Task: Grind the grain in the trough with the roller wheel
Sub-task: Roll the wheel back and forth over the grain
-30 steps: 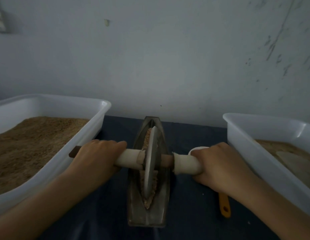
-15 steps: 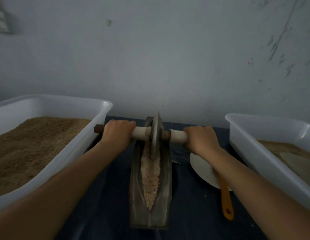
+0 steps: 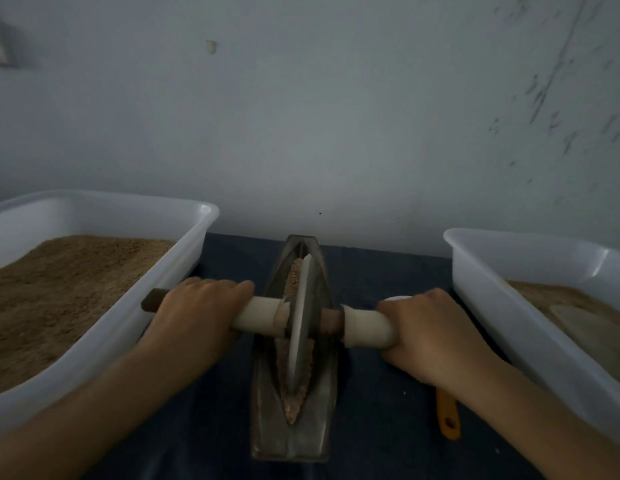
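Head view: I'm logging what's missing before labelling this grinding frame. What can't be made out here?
- Grain under the roller wheel: hidden by the disc in the trough.
- Axle grip beneath the left hand and right hand: covered by curled fingers.
- White round object behind the right hand: mostly hidden.
- Orange handle: upper part behind the right forearm.
- Left tub and right tub: cut by frame edges.

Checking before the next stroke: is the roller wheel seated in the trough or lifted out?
Seated in: the grey metal roller wheel's lower edge sits in the boat-shaped metal trough's groove, tan grain visible ahead of it.
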`<state>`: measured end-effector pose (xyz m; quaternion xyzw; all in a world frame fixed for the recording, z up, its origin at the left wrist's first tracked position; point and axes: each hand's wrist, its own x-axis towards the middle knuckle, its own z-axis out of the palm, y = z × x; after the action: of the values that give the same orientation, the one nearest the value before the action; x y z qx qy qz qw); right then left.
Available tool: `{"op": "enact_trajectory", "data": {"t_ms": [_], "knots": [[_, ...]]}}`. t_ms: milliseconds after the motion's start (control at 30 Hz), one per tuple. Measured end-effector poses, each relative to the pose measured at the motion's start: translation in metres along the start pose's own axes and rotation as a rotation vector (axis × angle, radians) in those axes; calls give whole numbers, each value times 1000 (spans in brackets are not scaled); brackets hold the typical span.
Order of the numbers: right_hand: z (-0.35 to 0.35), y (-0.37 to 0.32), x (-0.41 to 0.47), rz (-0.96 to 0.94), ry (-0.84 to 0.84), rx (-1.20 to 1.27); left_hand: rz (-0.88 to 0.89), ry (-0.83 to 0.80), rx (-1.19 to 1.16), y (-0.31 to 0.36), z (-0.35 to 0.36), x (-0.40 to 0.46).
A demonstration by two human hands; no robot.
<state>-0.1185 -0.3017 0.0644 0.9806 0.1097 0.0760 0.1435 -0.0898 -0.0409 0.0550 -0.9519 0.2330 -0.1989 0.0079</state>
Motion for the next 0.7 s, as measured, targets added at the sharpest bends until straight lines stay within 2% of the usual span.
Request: {"op": "enact_trajectory", "data": {"t_ms": [133, 333, 500, 700], "knots": [[-2, -3, 1, 27, -95, -14, -20, -54, 3, -2, -2, -3], [0, 6, 24, 16, 165, 63, -107, -47, -1, -6, 17, 28], [10, 13, 68, 95, 125, 56, -146, 3, 81, -11, 33, 64], [15, 14, 80, 125, 250, 17, -146, 49, 98, -16, 38, 78]]}}
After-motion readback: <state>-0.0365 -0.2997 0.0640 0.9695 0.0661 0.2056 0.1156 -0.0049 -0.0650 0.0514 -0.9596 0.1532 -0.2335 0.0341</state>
